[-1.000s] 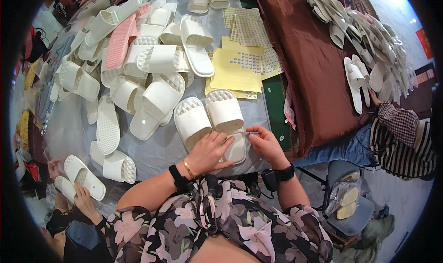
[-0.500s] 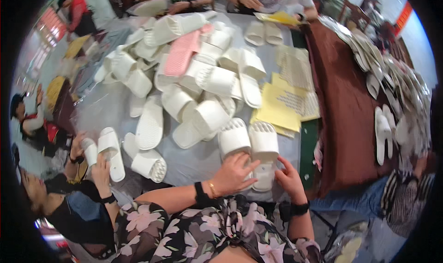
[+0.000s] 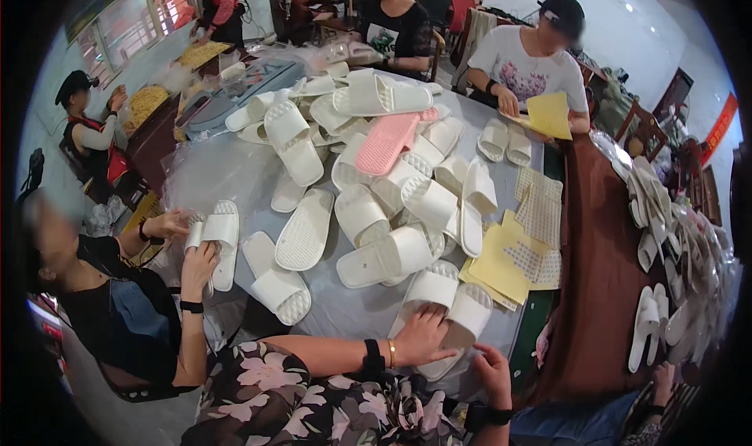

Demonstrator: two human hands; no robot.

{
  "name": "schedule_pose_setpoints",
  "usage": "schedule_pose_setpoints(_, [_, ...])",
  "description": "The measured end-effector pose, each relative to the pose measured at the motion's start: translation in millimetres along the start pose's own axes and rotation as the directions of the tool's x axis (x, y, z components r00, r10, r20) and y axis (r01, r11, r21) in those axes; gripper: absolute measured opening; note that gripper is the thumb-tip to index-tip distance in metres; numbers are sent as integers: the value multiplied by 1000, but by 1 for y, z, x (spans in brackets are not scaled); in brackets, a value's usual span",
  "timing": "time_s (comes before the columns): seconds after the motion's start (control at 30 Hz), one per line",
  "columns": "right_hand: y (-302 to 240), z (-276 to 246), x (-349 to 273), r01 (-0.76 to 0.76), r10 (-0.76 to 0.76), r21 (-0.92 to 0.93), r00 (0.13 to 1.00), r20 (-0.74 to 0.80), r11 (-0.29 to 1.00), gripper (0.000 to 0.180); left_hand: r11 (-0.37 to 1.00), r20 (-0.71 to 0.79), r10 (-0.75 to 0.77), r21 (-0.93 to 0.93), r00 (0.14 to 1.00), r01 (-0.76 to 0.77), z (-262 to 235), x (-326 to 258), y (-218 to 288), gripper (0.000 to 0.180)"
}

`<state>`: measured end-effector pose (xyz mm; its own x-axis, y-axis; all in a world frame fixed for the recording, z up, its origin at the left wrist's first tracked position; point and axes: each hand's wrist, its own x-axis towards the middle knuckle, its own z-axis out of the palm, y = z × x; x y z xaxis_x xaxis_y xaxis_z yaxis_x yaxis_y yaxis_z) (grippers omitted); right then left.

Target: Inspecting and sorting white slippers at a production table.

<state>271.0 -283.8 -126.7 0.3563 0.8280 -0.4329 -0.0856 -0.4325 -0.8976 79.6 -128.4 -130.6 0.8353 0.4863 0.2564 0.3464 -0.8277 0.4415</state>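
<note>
Head view: paired white slide sandals (image 3: 472,314) now appear lower, at the near edge of the table (image 3: 327,311); left hand (image 3: 423,336) lies across them, right hand (image 3: 493,371) beside, both closures indeterminable; uneven pressure could skew them

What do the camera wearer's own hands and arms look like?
The left hand, gloveless, has a gold bracelet and a black band at its wrist; the right hand, also gloveless, a black wrist strap. The left sleeve is black with pink and grey flowers.
</note>
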Motion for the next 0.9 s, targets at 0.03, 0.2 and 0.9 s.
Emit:
schedule_pose_setpoints(0.03, [1, 0, 0, -14, 16, 79, 1000, -23, 997, 24, 998, 45, 23, -66, 999, -20, -3, -3, -1, 72])
schedule_pose_setpoints(0.2, [8, 0, 3, 18, 16, 275, 993, -118, 961, 15, 970, -52, 204, -127, 978, -209, -38, -10, -6, 69])
schedule_pose_setpoints(0.9, [-1, 4, -3, 46, -9, 259, 990, -144, 965, 17, 876, -365, -351, 198, 863, 440, -220, 60, -243, 53])
